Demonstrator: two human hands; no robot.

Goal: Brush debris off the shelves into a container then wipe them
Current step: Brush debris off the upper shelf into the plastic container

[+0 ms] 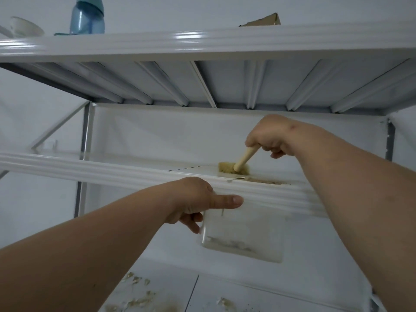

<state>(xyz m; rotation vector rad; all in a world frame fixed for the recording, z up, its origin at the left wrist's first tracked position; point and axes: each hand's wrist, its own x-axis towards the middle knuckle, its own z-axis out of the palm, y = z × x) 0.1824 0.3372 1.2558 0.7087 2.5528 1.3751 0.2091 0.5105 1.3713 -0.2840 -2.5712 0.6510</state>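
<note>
Step in hand, as judged: sweeping debris along the middle shelf (112,170) toward its front lip and over into the tub.

Right hand (269,137) clenched round the wooden handle of the brush (236,166); bristles down on the shelf just below and left of that hand. Loose debris (267,182) piled just in front of the bristles, against the front lip.

Left hand (195,203) grasping the clear tub (244,233) by its upper left corner, thumb laid along the rim, fingers underneath. Tub held just under the front lip, below and slightly nearer than the brush hand. Some debris already lying in the tub bottom.

Lower shelf (258,291) beneath the left hand strewn with more flakes; not yet brushed. Top shelf above both hands carries a bottle (87,16), a bowl (26,25) and a cardboard box (263,20).

To do the step well:
- Keep tub rim tight against the underside of the lip, directly under the pile; any gap likely drops flakes onto the lower shelf.
- Draw brush toward the lip in short, light strokes; hard flicks would probably throw debris past the tub.
- Raised lip may trap grit; angle bristles to lift it over.
- Hold tub level to avoid spilling.

Wiping not yet begun; no cloth in view.
</note>
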